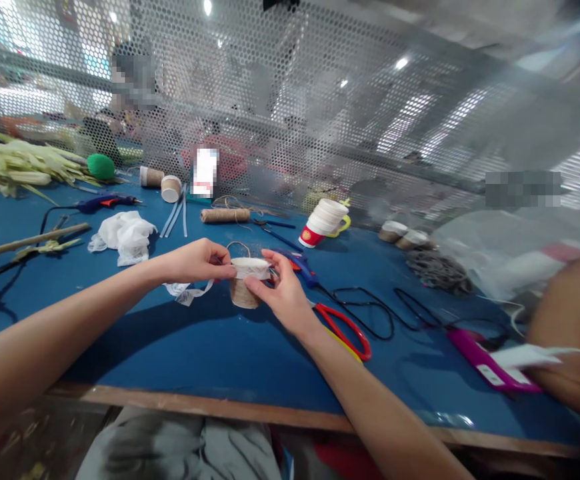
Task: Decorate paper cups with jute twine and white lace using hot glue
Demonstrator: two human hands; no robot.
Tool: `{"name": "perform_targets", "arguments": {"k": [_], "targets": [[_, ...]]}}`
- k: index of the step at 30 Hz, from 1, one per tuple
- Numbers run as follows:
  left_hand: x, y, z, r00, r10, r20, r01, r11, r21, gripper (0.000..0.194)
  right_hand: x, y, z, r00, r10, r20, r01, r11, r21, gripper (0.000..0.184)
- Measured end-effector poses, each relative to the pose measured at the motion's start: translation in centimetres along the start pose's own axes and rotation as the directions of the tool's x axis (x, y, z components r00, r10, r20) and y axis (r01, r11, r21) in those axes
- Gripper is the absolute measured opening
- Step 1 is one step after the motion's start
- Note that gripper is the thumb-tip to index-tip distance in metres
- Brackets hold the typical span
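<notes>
Between my hands is a small paper cup [245, 294] whose lower part is wrapped in brown twine, with white lace ribbon [251, 269] around its upper part. My left hand [201, 261] pinches the lace at the cup's left side. My right hand [283, 288] grips the cup from the right, thumb on the front and fingers at the rim. A loose tail of lace [188, 292] hangs below my left hand. Behind the cup a strand of twine [240, 248] curls up, and a blue glue gun [297, 265] lies just beyond my right hand.
Red-handled scissors [345, 330] lie beside my right forearm. Farther back are a twine roll [225, 215], pliers [280, 230], stacked paper cups [323, 222] and bunched white lace [123, 237]. A purple power strip [493, 363] and another person's arm [573, 327] are at right.
</notes>
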State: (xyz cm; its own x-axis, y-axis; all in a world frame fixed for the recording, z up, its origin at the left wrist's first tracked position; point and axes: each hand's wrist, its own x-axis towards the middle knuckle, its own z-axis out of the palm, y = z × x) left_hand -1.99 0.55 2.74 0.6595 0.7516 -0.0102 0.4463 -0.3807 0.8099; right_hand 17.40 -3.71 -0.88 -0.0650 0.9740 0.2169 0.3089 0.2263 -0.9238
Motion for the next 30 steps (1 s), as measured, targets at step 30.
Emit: {"name": "perform_targets", "arguments": {"k": [30], "targets": [[-0.20,-0.03,-0.22,0.994,0.084,-0.070,-0.094,0.982,-0.163,0.025,-0.03,-0.01,-0.92,0.978,0.158,0.134,-0.201,0.877,0.436,0.056]]}}
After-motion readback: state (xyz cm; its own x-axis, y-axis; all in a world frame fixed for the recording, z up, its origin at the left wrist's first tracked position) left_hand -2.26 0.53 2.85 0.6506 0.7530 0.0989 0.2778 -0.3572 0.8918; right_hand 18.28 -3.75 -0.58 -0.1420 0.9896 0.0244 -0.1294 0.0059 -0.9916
